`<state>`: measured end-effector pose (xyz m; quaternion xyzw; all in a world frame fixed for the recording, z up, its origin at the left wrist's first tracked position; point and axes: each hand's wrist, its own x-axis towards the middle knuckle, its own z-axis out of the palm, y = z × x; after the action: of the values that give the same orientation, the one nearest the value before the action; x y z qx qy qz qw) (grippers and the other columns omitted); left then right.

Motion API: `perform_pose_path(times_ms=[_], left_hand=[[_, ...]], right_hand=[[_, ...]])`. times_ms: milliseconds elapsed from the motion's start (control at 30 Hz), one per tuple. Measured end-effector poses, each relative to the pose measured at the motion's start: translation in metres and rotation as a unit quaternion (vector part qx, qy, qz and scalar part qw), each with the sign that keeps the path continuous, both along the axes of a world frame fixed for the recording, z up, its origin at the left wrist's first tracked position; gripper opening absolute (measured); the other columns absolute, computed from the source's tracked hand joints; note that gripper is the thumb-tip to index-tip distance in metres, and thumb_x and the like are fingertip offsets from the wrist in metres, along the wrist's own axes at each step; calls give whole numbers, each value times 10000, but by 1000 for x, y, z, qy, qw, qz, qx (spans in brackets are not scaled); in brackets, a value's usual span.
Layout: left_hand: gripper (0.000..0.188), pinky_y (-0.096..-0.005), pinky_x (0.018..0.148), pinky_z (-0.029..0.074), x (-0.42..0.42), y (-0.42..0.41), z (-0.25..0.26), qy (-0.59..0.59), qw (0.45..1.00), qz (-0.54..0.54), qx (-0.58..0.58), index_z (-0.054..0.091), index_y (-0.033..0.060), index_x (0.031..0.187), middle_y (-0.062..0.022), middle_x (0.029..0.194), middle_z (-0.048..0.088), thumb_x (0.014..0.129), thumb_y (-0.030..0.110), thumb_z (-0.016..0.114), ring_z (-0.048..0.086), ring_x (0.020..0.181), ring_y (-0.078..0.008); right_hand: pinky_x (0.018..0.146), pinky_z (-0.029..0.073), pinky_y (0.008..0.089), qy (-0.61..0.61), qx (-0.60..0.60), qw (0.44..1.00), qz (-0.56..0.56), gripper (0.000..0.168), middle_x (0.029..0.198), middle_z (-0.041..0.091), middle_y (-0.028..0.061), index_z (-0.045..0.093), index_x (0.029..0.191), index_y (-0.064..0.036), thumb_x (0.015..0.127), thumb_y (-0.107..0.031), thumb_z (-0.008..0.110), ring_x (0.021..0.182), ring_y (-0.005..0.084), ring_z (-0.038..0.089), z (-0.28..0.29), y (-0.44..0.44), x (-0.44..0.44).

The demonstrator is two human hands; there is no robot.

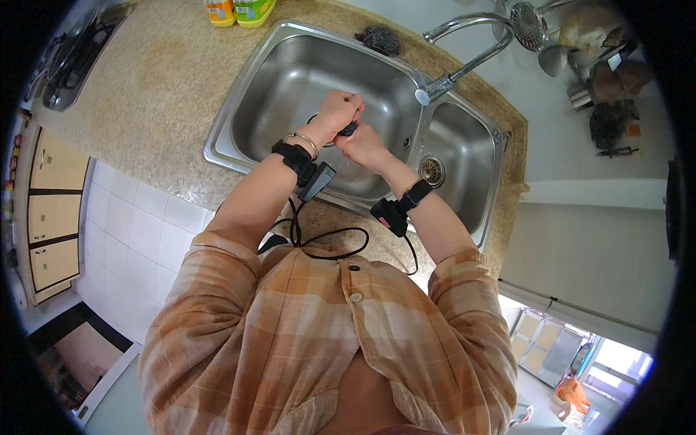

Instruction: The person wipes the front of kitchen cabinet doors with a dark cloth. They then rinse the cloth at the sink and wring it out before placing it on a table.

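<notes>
Over the large basin of a stainless steel double sink [272,70], my two hands are close together with fingers curled. A small dark, wet-looking item [348,129], perhaps a cloth or scourer, shows between them; most of it is hidden by the fingers. My left hand [336,111] closes on its upper part, and my right hand [360,142] grips it lower and to the right. The basin's drain lies partly hidden beneath the hands. A chrome faucet [443,84] stands at the back near the divider, its spout swung away from the hands.
A dark wire scourer [379,40] lies on the counter behind the sink. Two bottles of yellow [222,12] and green [253,12] liquid stand at the back left. A black stove [84,54] is far left. Utensils [530,27] hang at right. Cables [331,253] loop below my wrists.
</notes>
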<state>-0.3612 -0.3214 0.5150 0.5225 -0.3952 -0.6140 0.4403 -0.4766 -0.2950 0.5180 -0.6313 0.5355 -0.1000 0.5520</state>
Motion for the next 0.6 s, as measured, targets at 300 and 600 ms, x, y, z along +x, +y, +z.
perform_pose_path(times_ms=[300,600], left_hand=[[232,-279,515,399,4,-1,-8,94,982,156,57,556,41,750,-11,615,502,884,230,560,461,548,-119],[382,-299,787,488,40,17,13,280,948,-114,-101,556,0,1119,-70,980,573,867,287,579,566,858,-164]], right_hand=[[734,478,423,244,-215,945,31,353,868,629,226,629,870,-5,726,-327,637,846,372,605,4,-4,22],[333,228,165,-240,282,926,79,267,551,446,-27,536,806,-56,808,-312,614,396,17,349,30,-14,-10]])
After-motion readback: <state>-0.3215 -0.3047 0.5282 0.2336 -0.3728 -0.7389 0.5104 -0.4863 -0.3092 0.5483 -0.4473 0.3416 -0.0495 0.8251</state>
